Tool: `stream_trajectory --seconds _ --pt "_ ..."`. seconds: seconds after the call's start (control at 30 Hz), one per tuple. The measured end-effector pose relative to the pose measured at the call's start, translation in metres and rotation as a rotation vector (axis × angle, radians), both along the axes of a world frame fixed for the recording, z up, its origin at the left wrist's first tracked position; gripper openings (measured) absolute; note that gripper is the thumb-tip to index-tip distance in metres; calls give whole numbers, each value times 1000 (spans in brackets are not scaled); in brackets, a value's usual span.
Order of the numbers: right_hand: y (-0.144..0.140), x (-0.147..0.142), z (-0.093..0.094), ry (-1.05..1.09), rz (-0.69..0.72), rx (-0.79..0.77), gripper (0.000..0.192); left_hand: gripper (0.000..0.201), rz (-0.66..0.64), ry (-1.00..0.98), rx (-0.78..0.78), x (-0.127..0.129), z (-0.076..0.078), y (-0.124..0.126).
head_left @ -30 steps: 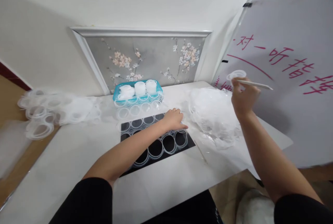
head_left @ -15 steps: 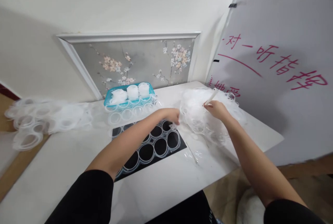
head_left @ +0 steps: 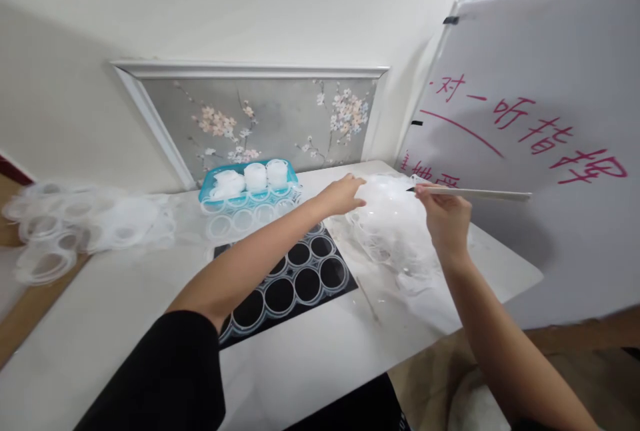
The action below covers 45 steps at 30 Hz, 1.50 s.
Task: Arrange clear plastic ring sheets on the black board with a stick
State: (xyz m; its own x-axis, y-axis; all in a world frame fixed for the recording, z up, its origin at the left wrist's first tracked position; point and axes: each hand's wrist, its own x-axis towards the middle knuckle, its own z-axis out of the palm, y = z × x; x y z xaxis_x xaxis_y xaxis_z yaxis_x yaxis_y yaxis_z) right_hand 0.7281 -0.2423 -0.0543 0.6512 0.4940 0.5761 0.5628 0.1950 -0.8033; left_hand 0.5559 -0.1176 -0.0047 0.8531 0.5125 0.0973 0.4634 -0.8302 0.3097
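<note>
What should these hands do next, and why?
Probably the left hand should close on the edge of the pale plastic pile: it sits open right beside that edge, though contact is hard to tell. The right hand is already taken up with a thin white stick, so the left seems freer to grasp.

Bare tabletop (head_left: 300, 344) leaves a clear way along the near side of the black sheet (head_left: 307, 284), but the left forearm (head_left: 260, 252) crosses above the sheet. Between the left hand (head_left: 344, 195) and right hand (head_left: 446, 214), the plastic pile (head_left: 393, 221) blocks low passage. The blue tray (head_left: 206, 192) and wall (head_left: 250, 11) close the back; the whiteboard (head_left: 540, 84) hems in the right.
</note>
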Motion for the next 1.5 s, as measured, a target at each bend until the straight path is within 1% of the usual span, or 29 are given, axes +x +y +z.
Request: stream_trajectory --seconds 0.07,0.13,0.2,0.23,0.27,0.33,0.37,0.43,0.5,0.7,0.87,0.93,1.0,1.07,1.13,1.2,1.23,1.27,1.3,1.33,1.37,1.4,1.43,1.5 --pt "0 -31 -3 10 141 -118 29 42 13 48 37 -37 -16 -18" --pt "4 -67 -15 19 336 -296 28 35 8 111 56 -75 -39 -41" --pt "11 -100 -32 16 523 -432 29 40 5 155 81 -107 -65 -65" --pt "15 -113 -42 14 576 -464 29 43 7 168 103 -119 -79 -75" --pt "19 -124 -52 9 599 -484 29 45 -4 181 137 -128 -91 -83" --pt "24 -136 -68 -7 587 -511 30 47 -21 225 224 -139 -111 -93" --pt "26 -138 -74 -21 568 -523 30 48 -25 244 255 -141 -119 -96" --pt "25 -137 -81 -59 538 -546 31 48 -18 264 283 -143 -126 -97" --pt "23 -135 -84 -92 519 -558 30 48 -15 257 287 -142 -128 -96" --pt "21 -133 -83 -100 502 -591 29 51 -21 247 257 -143 -124 -96" --pt "20 -134 -82 -195 485 -593 28 50 -21 239 271 -143 -127 -97" --pt "14 -137 -86 -308 486 -552 26 49 -22 230 277 -144 -127 -97" --pt "8 -142 -91 -506 502 -502 24 48 -24 216 272 -144 -128 -97" --pt "5 -144 -93 -731 512 -476 25 50 -24 194 254 -144 -127 -98" --pt "12 -139 -83 -894 493 -492 28 49 -13 179 221 -144 -127 -98" --pt "29 -126 -60 -916 394 -523 28 46 -15 190 185 -144 -127 -97" --pt "39 -117 -45 -832 253 -524 26 45 -18 200 175 -145 -128 -96" --pt "50 -108 -30 -707 82 -497 26 44 -24 208 171 -145 -128 -96" --pt "59 -101 -16 -594 -32 -456 27 44 -30 212 172 -145 -128 -96" --pt "66 -97 -4 -547 -63 -414 27 45 -28 209 174 -146 -128 -97" --pt "69 -96 4 -533 -31 -388 28 47 -23 201 177 -146 -127 -98" --pt "70 -99 7 -529 38 -372 27 50 -21 189 181 -148 -125 -100" --pt "67 -106 5 -534 131 -365 26 54 -19 175 186 -149 -123 -102" --pt "55 -126 -10 -509 324 -370 27 63 -8 150 194 -155 -118 -108"
